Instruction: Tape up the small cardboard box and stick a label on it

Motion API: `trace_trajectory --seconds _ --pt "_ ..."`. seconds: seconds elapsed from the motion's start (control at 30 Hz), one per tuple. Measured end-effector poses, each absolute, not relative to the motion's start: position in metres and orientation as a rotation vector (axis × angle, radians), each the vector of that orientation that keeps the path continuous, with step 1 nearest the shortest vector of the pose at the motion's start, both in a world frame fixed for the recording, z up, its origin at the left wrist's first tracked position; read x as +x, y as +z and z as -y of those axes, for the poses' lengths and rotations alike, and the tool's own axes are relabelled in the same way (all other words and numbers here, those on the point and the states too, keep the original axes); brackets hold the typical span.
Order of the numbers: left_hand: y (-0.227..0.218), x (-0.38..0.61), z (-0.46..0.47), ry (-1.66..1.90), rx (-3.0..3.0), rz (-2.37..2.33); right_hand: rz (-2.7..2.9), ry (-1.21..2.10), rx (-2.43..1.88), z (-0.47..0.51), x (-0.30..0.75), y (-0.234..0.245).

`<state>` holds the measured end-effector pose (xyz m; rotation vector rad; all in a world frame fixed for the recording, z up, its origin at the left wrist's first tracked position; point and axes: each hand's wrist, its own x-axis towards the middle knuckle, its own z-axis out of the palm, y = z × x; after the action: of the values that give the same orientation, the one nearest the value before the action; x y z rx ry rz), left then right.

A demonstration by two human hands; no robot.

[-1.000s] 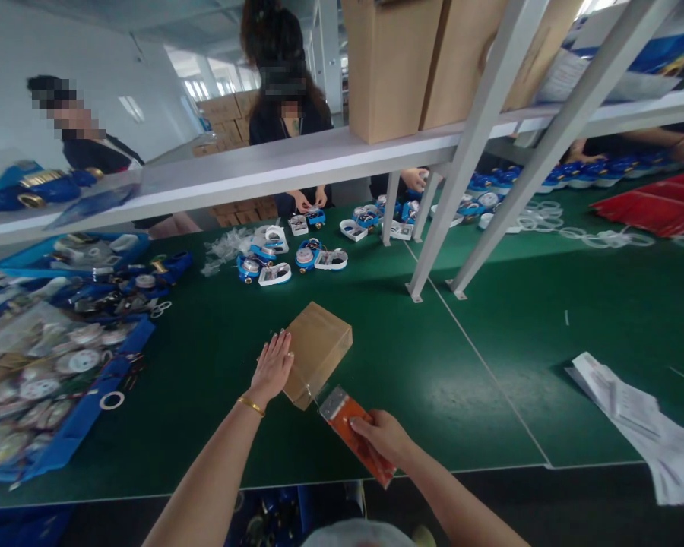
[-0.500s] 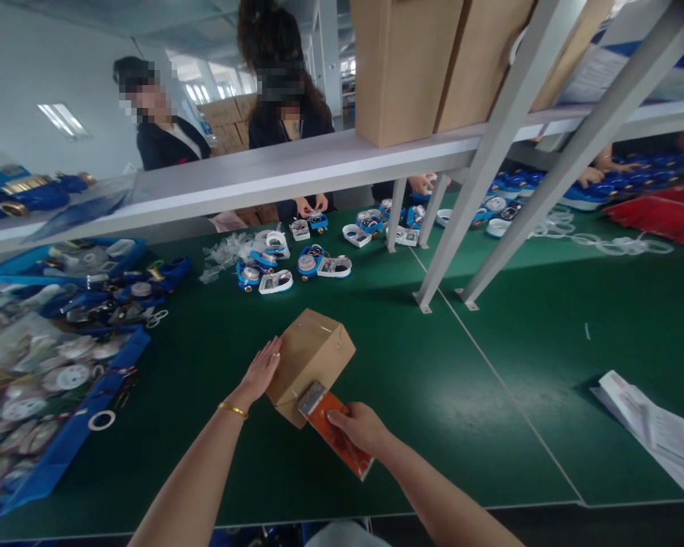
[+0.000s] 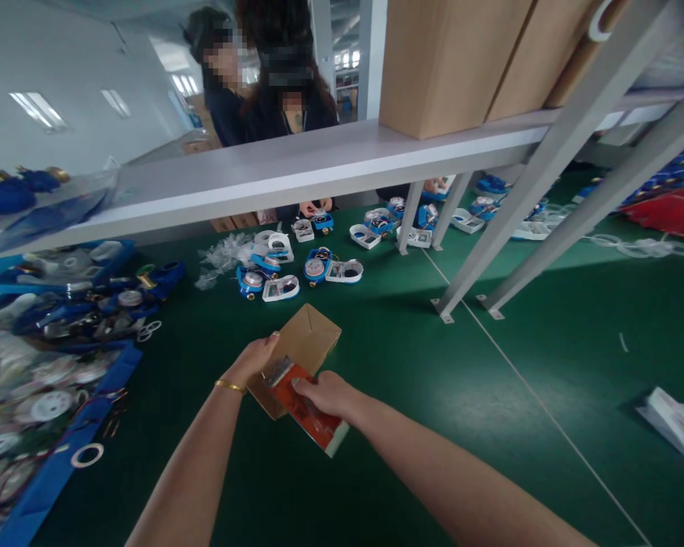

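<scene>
A small brown cardboard box (image 3: pixel 311 334) is on the green table in front of me, at an angle. My left hand (image 3: pixel 255 360), with a gold bracelet at the wrist, grips the box's left side; some of its fingers are hidden. In my right hand (image 3: pixel 326 395) is a flat orange packet (image 3: pixel 305 410) that looks wrapped in clear plastic, the thumb lying on top. The packet's far end overlaps the box's near side. Whether that end is inside the box I cannot tell.
Blue bins (image 3: pixel 62 456) of meter parts line the left. Blue-and-white meters (image 3: pixel 318 267) lie beyond the box. A shelf (image 3: pixel 251 171) with large cartons (image 3: pixel 433 68) crosses above on slanted legs (image 3: pixel 484 243). Co-workers sit or stand behind it. White papers (image 3: pixel 676 425) lie at right.
My right hand and the orange packet have moved left and up over the box. The box has shifted and tilted slightly, and my left hand's grip has changed. The view has also shifted.
</scene>
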<state>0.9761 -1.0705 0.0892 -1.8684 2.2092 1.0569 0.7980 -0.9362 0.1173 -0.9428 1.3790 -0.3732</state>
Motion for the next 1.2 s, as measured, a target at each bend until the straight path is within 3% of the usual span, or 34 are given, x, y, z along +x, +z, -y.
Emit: trace_trajectory --seconds 0.27,0.53,0.87,1.2 --pt "0.068 0.99 1.083 0.91 -1.959 -2.202 -1.56 -0.314 -0.988 0.905 0.793 0.082" --pt "0.077 0.987 1.071 1.078 -1.971 -2.067 -1.579 -0.345 -0.95 0.839 0.754 0.038" --pt "0.068 0.942 0.924 1.129 -1.922 -2.029 -1.563 -0.219 -1.104 0.73 0.703 0.005" --pt "0.07 0.961 0.949 1.203 -2.0 -1.896 -1.446 -0.369 -1.038 0.747 0.734 0.025"
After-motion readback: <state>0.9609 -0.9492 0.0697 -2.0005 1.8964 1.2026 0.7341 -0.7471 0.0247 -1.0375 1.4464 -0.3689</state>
